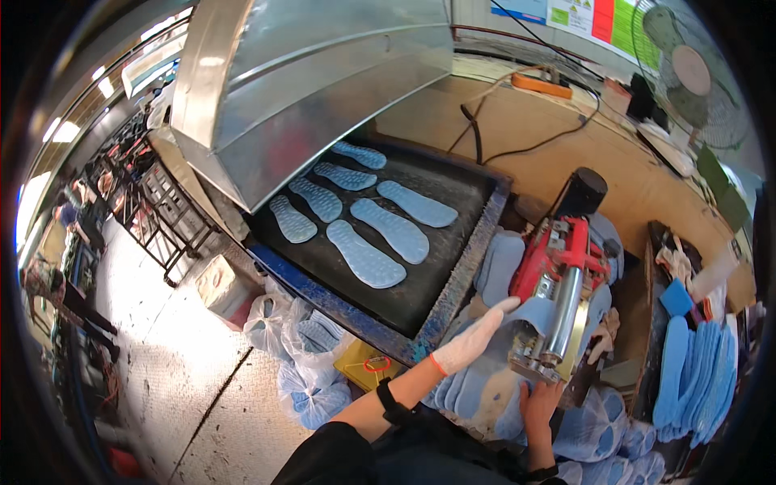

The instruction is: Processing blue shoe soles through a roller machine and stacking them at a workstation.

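My left hand (473, 343), in a white glove with a red cuff edge, reaches toward a red roller machine (563, 279) with its fingers stretched out. The fingertips are at the edge of a blue insole (535, 312) that lies against the metal roller (566, 315); whether they press on it I cannot tell. My right hand (540, 402) is bare and sits at the machine's near lower edge, its fingertips partly hidden there. Below the machine, more blue insoles (462, 392) lie in an overlapping row between my hands and the black conveyor belt.
Several textured blue insoles (365, 257) lie on the black belt (436, 279) beneath a metal hood (323, 89). Bags of insoles (311, 388) stand on the floor at left. A stack of insoles (695, 380) and a fan (687, 73) are at right. People (65, 295) are far left.
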The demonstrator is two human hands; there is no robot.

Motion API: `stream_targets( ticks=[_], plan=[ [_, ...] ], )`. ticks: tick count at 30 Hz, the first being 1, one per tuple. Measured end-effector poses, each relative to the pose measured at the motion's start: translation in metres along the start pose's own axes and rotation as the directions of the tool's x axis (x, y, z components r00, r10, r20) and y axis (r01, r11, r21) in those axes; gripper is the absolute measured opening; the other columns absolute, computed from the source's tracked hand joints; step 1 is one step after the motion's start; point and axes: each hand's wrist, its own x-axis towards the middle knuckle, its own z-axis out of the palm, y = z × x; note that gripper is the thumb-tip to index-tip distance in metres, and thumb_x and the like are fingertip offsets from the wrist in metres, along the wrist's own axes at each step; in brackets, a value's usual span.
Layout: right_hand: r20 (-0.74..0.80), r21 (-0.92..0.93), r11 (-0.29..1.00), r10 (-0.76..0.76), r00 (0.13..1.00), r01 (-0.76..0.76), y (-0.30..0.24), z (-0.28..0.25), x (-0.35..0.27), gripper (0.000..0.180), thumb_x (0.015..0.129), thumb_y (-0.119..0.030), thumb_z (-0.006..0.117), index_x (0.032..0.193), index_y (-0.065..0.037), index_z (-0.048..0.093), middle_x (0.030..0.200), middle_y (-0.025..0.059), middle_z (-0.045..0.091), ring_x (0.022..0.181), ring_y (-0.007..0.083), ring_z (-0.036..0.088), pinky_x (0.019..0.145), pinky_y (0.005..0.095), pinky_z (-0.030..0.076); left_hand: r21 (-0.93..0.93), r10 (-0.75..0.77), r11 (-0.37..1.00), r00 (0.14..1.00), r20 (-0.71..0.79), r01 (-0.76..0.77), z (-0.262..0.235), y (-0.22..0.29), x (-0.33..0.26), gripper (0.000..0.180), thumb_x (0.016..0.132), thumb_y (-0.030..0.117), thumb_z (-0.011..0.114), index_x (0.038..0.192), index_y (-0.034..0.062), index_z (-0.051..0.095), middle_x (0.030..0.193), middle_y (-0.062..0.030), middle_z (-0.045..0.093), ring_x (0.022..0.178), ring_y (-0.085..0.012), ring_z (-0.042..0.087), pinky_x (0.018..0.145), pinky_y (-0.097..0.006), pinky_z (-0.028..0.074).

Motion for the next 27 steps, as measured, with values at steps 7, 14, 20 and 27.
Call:
stream_targets(
  ticks=[7,14,20,27],
  plan=[
    [0.078,0.084,0.996,0.021,0.997,-0.028,-0.010,-0.008,0.011,0.050,0.074,-0.025,0.072,0.108,0.008,0.055,0.117,0.0322,0.052,0.114,0.0536,0.043,0.102,0.0608,0.032,-0.427,-0.419,0.821,0.908,0.002,0.379,-0.011,0.032,-0.044,0.059,0.105,0.042,0.026,0.146,-0.0008,0.033,0.146,-0.0083,0.041,0.133,-0.0165,0.038,0.113,-0.031,0.026],
    [0.001,-0.028,0.999,-0.032,0.999,0.032,0.010,0.011,0.001,0.060,0.075,-0.028,0.072,0.121,0.004,0.053,0.129,0.0314,0.047,0.120,0.0511,0.042,0.103,0.0589,0.031,-0.432,-0.254,0.891,0.941,-0.222,0.139,-0.056,0.098,0.011,0.043,0.103,0.036,0.035,0.131,0.0065,0.048,0.127,-0.0115,0.055,0.116,-0.0225,0.054,0.102,-0.039,0.042],
    [0.134,-0.034,0.999,0.035,0.990,-0.031,0.007,0.013,0.004,0.068,0.079,-0.033,0.067,0.135,0.001,0.048,0.138,0.0304,0.042,0.127,0.0498,0.037,0.105,0.0590,0.028,-0.731,-0.230,0.657,0.875,-0.426,-0.184,-0.218,0.029,0.168,0.050,0.101,0.042,0.038,0.125,-0.0004,0.050,0.123,-0.0135,0.058,0.115,-0.0282,0.056,0.102,-0.037,0.043],
    [0.056,-0.147,0.989,-0.006,0.998,0.014,0.019,0.027,-0.017,0.074,0.084,-0.036,0.064,0.144,-0.002,0.036,0.145,0.0295,0.033,0.134,0.0504,0.029,0.109,0.0614,0.021,-0.705,-0.525,0.644,0.498,-0.690,-0.298,-0.288,0.006,0.248,0.075,0.095,0.058,0.037,0.147,0.0052,0.030,0.152,-0.0161,0.031,0.136,-0.0332,0.036,0.109,-0.051,0.031]
  ],
)
